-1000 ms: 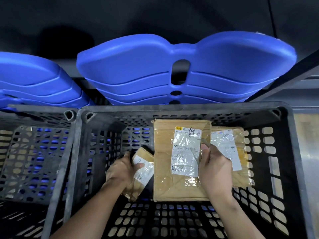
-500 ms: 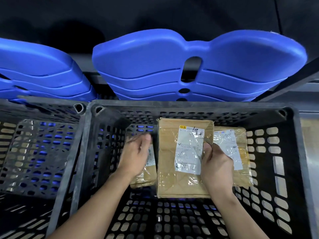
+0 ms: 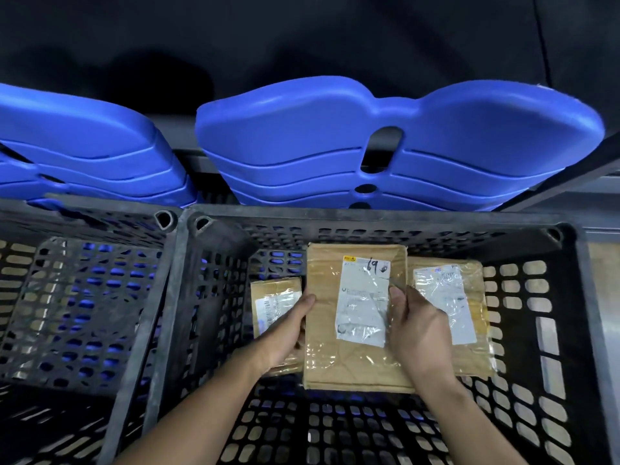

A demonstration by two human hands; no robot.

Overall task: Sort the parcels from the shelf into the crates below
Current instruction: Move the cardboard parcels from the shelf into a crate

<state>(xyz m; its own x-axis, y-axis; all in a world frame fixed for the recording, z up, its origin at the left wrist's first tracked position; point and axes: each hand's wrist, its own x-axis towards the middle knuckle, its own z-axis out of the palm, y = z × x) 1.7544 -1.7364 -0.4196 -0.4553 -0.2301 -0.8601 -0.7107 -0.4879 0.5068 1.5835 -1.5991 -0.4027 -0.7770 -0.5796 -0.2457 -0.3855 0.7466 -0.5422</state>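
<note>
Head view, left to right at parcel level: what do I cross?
Left crate → small parcel → large parcel marked 69 → right-hand parcel → right crate, its side wall.

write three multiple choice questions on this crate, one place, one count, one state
1. The smallest parcel lies: A left of the largest parcel B right of it C on top of it
2. Parcels in the black crate: A two B three C five
3. The right hand: A grips the largest parcel's right edge B hovers open above it C rests on the crate's rim
Key: 1 A, it lies past that parcel's left edge; 2 B, three brown parcels show; 3 A, its thumb sits on top at the edge.
</note>
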